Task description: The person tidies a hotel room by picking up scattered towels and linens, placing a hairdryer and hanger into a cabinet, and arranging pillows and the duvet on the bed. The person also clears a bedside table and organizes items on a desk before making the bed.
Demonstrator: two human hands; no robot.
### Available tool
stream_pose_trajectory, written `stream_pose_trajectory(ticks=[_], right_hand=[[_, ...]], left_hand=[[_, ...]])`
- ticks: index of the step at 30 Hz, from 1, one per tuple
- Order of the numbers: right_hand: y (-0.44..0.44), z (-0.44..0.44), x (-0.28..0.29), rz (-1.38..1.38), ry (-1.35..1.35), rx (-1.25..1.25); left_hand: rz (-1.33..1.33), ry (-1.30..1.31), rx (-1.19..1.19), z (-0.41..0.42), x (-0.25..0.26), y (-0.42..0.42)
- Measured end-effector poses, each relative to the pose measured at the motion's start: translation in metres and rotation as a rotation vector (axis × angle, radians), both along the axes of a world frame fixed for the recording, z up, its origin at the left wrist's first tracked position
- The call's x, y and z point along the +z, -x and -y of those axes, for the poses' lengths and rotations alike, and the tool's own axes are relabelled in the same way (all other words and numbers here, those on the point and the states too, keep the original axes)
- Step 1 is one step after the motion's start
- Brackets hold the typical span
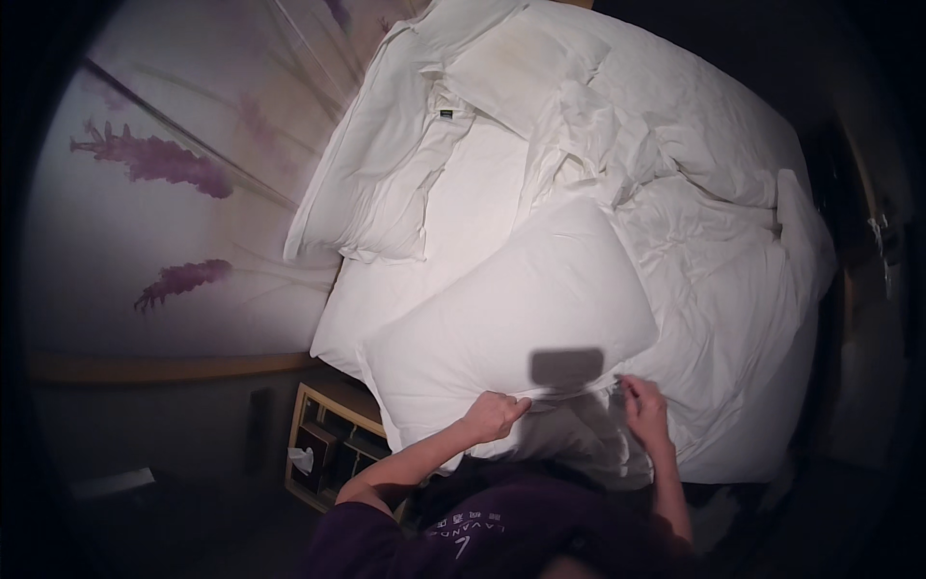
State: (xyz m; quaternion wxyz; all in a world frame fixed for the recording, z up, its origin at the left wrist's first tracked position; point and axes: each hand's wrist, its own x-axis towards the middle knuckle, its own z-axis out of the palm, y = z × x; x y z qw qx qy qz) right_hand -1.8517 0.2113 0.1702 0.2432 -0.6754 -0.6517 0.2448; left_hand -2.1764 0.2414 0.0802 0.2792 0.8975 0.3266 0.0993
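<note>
A plump white pillow [521, 289] lies at a slant on the bed, right before me. My left hand [497, 416] pinches its near edge with thumb and fingers. At the pillow's near right corner, my right hand [644, 409] grips a bit of the white fabric between the fingertips. White cloth hangs in folds below the edge, between both hands. A rumpled white duvet [709, 246] spreads to the right of the pillow, and bare white sheet [474, 192] shows beyond it.
Another white pillow [376, 166] lies along the wall side, with a small dark tag [446, 113] near it. A further pillow [524, 72] is at the far side. At lower left stands a wooden nightstand [300, 394] holding a tissue box [315, 441]. The wall [94, 239] bears purple flowers.
</note>
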Motion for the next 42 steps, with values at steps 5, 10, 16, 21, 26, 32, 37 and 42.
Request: stream_pose_trajectory(ticks=[5, 10, 16, 21, 26, 32, 37, 42], right_hand=[[-0.046, -0.061, -0.011, 0.025, -0.141, -0.099], [-0.055, -0.118, -0.061, 0.086, -0.147, -0.172], [-0.026, -0.126, -0.068, 0.174, -0.077, -0.18], [-0.002, -0.096, -0.051, -0.243, 0.161, 0.017], [0.019, -0.12, -0.05, -0.145, -0.023, 0.264], [0.025, -0.182, -0.029, 0.057, 0.159, 0.567], [0.041, -0.193, -0.025, 0.175, 0.171, 0.56], [0.054, -0.204, -0.028, 0.295, 0.148, 0.523]], left_hand=[[-0.023, 0.024, 0.098, -0.009, -0.003, 0.015], [-0.032, 0.134, 0.191, 0.0, 0.015, 0.028], [-0.054, 0.145, 0.365, 0.037, 0.027, 0.025], [-0.049, 0.138, 0.478, 0.054, 0.026, 0.024], [-0.149, 0.137, 0.415, 0.049, 0.022, 0.021], [-0.139, 0.093, 0.382, 0.044, 0.019, 0.021], [-0.133, 0.089, 0.43, 0.052, 0.016, 0.02], [-0.145, 0.076, 0.467, 0.058, 0.017, 0.016]])
